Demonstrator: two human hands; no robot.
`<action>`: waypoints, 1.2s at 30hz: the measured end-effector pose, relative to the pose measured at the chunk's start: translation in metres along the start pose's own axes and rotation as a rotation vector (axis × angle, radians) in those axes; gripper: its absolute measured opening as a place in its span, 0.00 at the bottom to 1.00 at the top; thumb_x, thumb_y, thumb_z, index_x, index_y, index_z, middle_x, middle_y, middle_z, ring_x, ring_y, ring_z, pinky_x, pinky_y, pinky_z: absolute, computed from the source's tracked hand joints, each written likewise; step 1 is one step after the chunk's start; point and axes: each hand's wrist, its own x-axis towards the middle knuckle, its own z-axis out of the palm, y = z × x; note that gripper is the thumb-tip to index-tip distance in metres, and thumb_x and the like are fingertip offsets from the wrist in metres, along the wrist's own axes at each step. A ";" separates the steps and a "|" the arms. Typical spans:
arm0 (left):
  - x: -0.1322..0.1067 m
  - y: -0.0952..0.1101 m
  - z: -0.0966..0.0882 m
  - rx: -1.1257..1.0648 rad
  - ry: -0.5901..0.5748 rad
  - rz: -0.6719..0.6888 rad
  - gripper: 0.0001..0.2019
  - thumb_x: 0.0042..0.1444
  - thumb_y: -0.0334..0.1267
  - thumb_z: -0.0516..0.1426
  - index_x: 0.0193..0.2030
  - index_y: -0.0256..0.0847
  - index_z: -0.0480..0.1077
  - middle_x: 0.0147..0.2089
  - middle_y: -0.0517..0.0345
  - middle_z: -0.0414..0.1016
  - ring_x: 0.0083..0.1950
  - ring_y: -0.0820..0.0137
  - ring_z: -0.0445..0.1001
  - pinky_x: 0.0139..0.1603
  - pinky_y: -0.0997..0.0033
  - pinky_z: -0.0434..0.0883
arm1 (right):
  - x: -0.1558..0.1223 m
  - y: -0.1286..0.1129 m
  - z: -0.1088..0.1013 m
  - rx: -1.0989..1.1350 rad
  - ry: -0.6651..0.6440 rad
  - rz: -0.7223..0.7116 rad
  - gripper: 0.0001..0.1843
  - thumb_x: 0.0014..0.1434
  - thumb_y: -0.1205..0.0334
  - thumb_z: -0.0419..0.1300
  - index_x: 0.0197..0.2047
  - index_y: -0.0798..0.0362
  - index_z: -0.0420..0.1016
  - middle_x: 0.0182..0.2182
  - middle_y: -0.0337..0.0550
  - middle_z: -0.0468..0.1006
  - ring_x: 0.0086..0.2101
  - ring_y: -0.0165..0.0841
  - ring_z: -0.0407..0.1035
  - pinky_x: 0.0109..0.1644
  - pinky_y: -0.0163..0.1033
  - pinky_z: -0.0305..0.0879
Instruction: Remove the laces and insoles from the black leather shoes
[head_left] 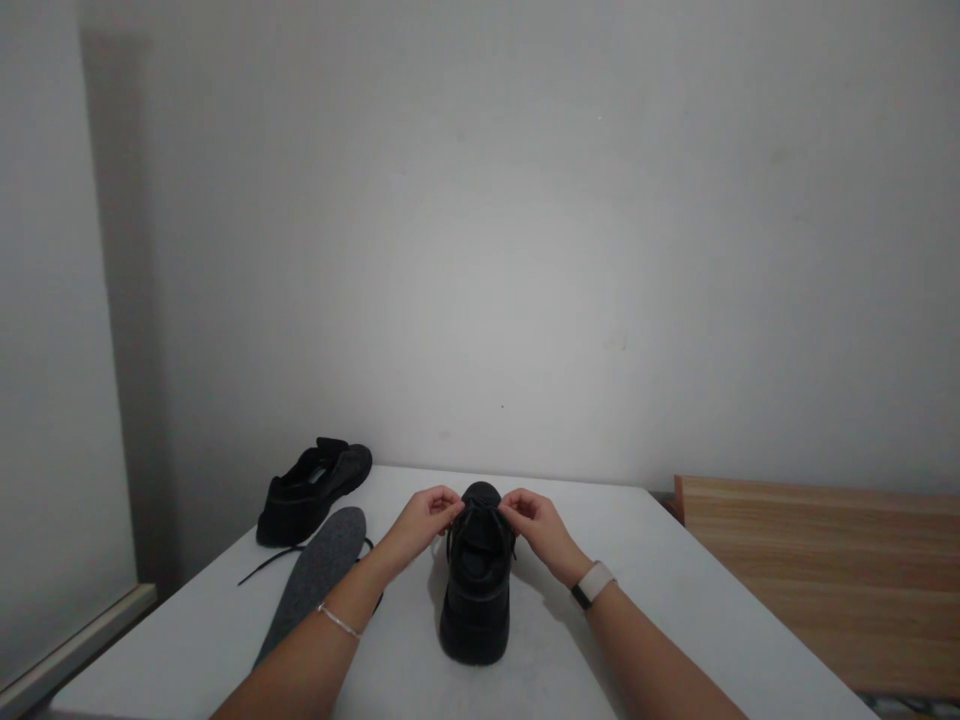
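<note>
Your fingers (445,495) pinched the laces (481,504) over a white table (675,620), wall (525,250) beyond them, the grey insole (330,555) leftward partly hidden

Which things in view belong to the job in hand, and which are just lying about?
Apparently in use:
black thick-soled shoe, centre
its thin black laces, pinched by the left hand and right hand

Seemingly lying about:
second black shoe, back left
flat grey insole
slim black cord beside it
brown wood-grained panel, right
</note>
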 end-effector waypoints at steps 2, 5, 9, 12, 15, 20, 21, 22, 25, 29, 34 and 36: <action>0.001 -0.001 0.000 0.022 -0.001 0.023 0.16 0.47 0.48 0.62 0.30 0.35 0.70 0.23 0.62 0.67 0.24 0.75 0.63 0.25 0.77 0.58 | 0.000 0.000 0.001 -0.025 0.020 -0.017 0.15 0.52 0.50 0.62 0.29 0.55 0.72 0.23 0.37 0.69 0.25 0.29 0.62 0.29 0.35 0.58; 0.002 -0.003 -0.002 0.066 0.051 0.074 0.14 0.49 0.46 0.60 0.30 0.35 0.69 0.23 0.64 0.65 0.25 0.75 0.63 0.26 0.76 0.58 | 0.000 0.000 0.001 -0.062 0.061 -0.043 0.15 0.52 0.50 0.61 0.30 0.54 0.71 0.25 0.38 0.70 0.27 0.30 0.62 0.29 0.35 0.58; 0.004 -0.004 -0.005 0.095 0.125 0.093 0.12 0.50 0.45 0.59 0.30 0.36 0.68 0.24 0.63 0.65 0.26 0.74 0.63 0.26 0.76 0.59 | 0.001 0.000 0.001 -0.096 0.073 -0.057 0.14 0.54 0.51 0.60 0.31 0.54 0.70 0.26 0.38 0.69 0.27 0.30 0.62 0.29 0.35 0.57; 0.003 -0.003 -0.005 0.111 0.094 0.080 0.12 0.50 0.45 0.59 0.31 0.36 0.69 0.25 0.62 0.65 0.27 0.73 0.64 0.27 0.75 0.60 | 0.001 0.002 0.000 -0.100 0.040 -0.055 0.13 0.54 0.52 0.60 0.30 0.54 0.70 0.25 0.37 0.69 0.27 0.30 0.61 0.28 0.35 0.57; 0.001 -0.002 -0.003 0.143 0.054 0.120 0.12 0.50 0.44 0.60 0.30 0.36 0.69 0.25 0.62 0.66 0.28 0.73 0.64 0.29 0.75 0.61 | 0.001 0.002 -0.001 -0.097 0.017 -0.059 0.13 0.54 0.53 0.61 0.29 0.54 0.70 0.25 0.38 0.69 0.27 0.30 0.62 0.28 0.35 0.57; 0.000 0.002 -0.002 0.090 0.076 0.130 0.10 0.51 0.42 0.59 0.29 0.38 0.67 0.28 0.60 0.70 0.31 0.71 0.67 0.33 0.74 0.63 | 0.001 0.002 0.000 -0.057 0.065 -0.070 0.12 0.54 0.53 0.61 0.29 0.53 0.68 0.24 0.36 0.68 0.26 0.29 0.60 0.30 0.36 0.57; 0.000 0.004 -0.001 0.064 0.076 0.122 0.09 0.51 0.42 0.58 0.28 0.38 0.67 0.29 0.59 0.71 0.33 0.70 0.68 0.34 0.73 0.63 | 0.001 0.002 0.000 -0.042 0.075 -0.070 0.12 0.54 0.53 0.61 0.29 0.53 0.67 0.24 0.36 0.67 0.26 0.29 0.60 0.30 0.36 0.56; -0.001 0.007 -0.001 0.038 0.077 0.113 0.09 0.51 0.42 0.58 0.28 0.38 0.66 0.30 0.58 0.73 0.34 0.70 0.69 0.35 0.73 0.64 | 0.002 0.003 0.000 -0.025 0.085 -0.068 0.13 0.54 0.52 0.61 0.30 0.53 0.67 0.24 0.35 0.68 0.26 0.29 0.61 0.30 0.36 0.56; -0.003 0.015 0.001 -0.040 0.094 0.078 0.09 0.50 0.42 0.59 0.28 0.39 0.66 0.28 0.58 0.73 0.33 0.71 0.69 0.36 0.73 0.63 | 0.003 0.004 0.000 0.038 0.106 -0.053 0.14 0.52 0.51 0.63 0.30 0.53 0.68 0.24 0.35 0.68 0.26 0.29 0.61 0.30 0.36 0.56; -0.006 0.021 0.001 -0.264 0.102 0.050 0.09 0.49 0.39 0.62 0.29 0.38 0.67 0.26 0.63 0.69 0.30 0.74 0.66 0.36 0.75 0.63 | 0.004 0.002 0.001 0.156 0.103 -0.002 0.14 0.49 0.52 0.65 0.29 0.54 0.70 0.24 0.36 0.70 0.27 0.30 0.62 0.32 0.36 0.57; -0.006 0.021 -0.008 -0.622 0.058 0.001 0.08 0.50 0.36 0.62 0.30 0.37 0.66 0.25 0.63 0.65 0.31 0.74 0.68 0.38 0.74 0.67 | 0.002 -0.006 -0.001 0.371 0.103 0.065 0.12 0.48 0.56 0.67 0.28 0.54 0.71 0.24 0.37 0.71 0.27 0.29 0.63 0.33 0.35 0.58; -0.005 0.021 -0.011 -0.699 0.059 0.006 0.08 0.51 0.36 0.62 0.31 0.38 0.66 0.24 0.64 0.64 0.29 0.75 0.68 0.37 0.74 0.68 | 0.003 -0.009 -0.005 0.459 0.122 0.073 0.11 0.48 0.56 0.67 0.27 0.54 0.71 0.24 0.36 0.69 0.27 0.28 0.62 0.34 0.35 0.58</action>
